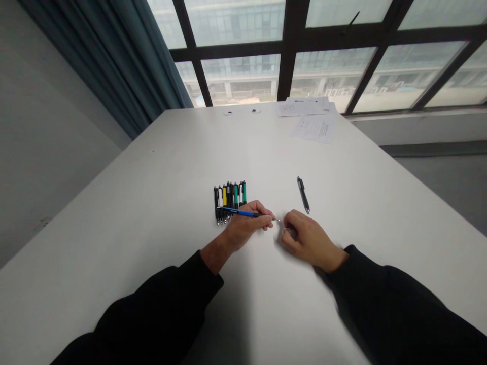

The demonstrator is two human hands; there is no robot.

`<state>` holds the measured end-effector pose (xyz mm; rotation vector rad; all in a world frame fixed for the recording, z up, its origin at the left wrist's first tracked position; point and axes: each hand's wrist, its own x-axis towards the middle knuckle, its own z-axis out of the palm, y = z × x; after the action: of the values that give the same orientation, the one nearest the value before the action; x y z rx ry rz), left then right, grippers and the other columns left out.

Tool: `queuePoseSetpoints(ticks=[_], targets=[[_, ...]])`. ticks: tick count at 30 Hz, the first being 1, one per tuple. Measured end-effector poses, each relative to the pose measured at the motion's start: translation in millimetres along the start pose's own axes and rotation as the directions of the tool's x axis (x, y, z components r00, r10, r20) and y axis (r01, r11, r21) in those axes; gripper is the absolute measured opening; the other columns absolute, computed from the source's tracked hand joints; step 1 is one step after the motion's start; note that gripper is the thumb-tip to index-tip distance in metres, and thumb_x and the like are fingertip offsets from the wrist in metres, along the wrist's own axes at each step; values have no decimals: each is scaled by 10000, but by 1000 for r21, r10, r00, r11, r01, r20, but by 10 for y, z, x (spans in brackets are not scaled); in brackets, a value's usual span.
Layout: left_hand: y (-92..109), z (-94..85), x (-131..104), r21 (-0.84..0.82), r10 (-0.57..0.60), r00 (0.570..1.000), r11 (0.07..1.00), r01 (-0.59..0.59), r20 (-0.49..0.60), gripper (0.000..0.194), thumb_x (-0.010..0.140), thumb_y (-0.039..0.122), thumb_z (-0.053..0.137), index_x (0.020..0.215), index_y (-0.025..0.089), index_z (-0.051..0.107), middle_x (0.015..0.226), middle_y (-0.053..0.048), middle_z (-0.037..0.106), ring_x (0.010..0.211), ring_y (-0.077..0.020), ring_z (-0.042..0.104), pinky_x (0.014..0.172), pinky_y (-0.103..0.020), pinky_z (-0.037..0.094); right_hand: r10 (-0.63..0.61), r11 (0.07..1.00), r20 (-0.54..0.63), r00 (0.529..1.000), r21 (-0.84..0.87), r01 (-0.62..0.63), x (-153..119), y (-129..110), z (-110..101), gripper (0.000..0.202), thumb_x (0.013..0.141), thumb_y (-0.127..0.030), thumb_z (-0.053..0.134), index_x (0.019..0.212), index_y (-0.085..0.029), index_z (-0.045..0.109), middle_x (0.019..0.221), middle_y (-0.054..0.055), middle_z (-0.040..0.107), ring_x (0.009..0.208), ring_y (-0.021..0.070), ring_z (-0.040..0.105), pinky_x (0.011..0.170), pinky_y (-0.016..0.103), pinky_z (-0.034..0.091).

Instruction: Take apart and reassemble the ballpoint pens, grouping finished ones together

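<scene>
A blue pen (245,213) lies across my left hand (249,224), its front end pinched between the fingers and its tip pointing right. Just right of that tip is my right hand (307,238), fingers curled, with something small and thin at the fingertips that I cannot make out. Behind and left of my left hand, several pens (228,195) with black, white, yellow and green barrels lie side by side, partly covered by the hand and the blue pen. A single black pen (303,195) rests beyond my right hand.
The white table (171,177) reaches to the windows. Printed papers (308,114) lie at its far right end. Two small round fittings (254,111) sit near the far edge. A blue curtain (133,61) hangs at the back left.
</scene>
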<state>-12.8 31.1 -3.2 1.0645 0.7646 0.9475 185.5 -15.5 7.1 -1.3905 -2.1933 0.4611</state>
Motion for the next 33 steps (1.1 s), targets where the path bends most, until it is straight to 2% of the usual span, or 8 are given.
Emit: queuePoseSetpoints(ticks=[5,10,16,19,22,25,28,33], targets=[[3,-2,-6,10,1,1000,1000,-1,3,227,722,228,794,776,136,593,833,-50,731,625,-82,625,592,-208,459,23,993,27,999,-112,-20,2,-29,24,18,856,-208,554,846,-194,556,810,34,572,682,170,513,643,299,358],[-16,-21,-2,19,-1,1000,1000,1,18,224,745,233,785,782,142,584,855,-61,739,636,-85,622,597,-209,456,47,997,39,998,-65,-44,1,-21,17,70,896,-242,571,917,-186,609,842,47,619,690,170,538,659,296,380],[0,-13,-8,-10,-17,999,1000,17,32,237,751,239,787,784,140,575,910,-88,765,652,-87,647,602,-206,463,44,999,33,998,-19,-43,4,0,12,67,911,-244,580,900,-186,612,841,48,625,686,170,541,654,300,390],[14,-8,-11,-15,-21,999,1000,21,40,245,758,246,787,786,141,568,882,-91,769,638,-88,644,602,-210,461,27,998,34,999,49,-29,-2,31,15,157,906,-277,630,1033,-185,625,882,49,641,717,178,570,681,309,423],[18,-5,-10,-25,-25,999,999,26,46,267,761,260,794,795,148,554,890,-99,776,639,-95,652,600,-218,458,-11,987,-11,1000,161,13,-19,59,15,270,911,-340,672,1131,-204,597,948,53,651,702,164,563,668,307,439],[0,-8,-4,-37,-21,998,999,23,59,291,765,282,804,807,154,546,880,-96,777,633,-98,655,603,-227,460,-18,961,-101,995,271,45,-34,56,5,177,957,-347,627,1064,-211,592,881,39,621,612,137,500,584,294,412],[-31,-17,2,-23,-15,998,1000,17,58,294,768,293,813,822,157,558,874,-85,772,658,-107,662,608,-231,462,-27,952,-169,985,297,77,-36,32,-11,111,995,-315,565,972,-215,608,794,28,585,595,139,486,553,296,393],[-64,-39,6,41,-6,1000,999,5,25,287,743,292,838,845,146,612,777,-39,729,647,-100,626,615,-228,461,-10,949,-198,980,308,72,-30,11,-22,106,992,-295,569,942,-215,615,795,36,590,627,149,520,550,298,395]])
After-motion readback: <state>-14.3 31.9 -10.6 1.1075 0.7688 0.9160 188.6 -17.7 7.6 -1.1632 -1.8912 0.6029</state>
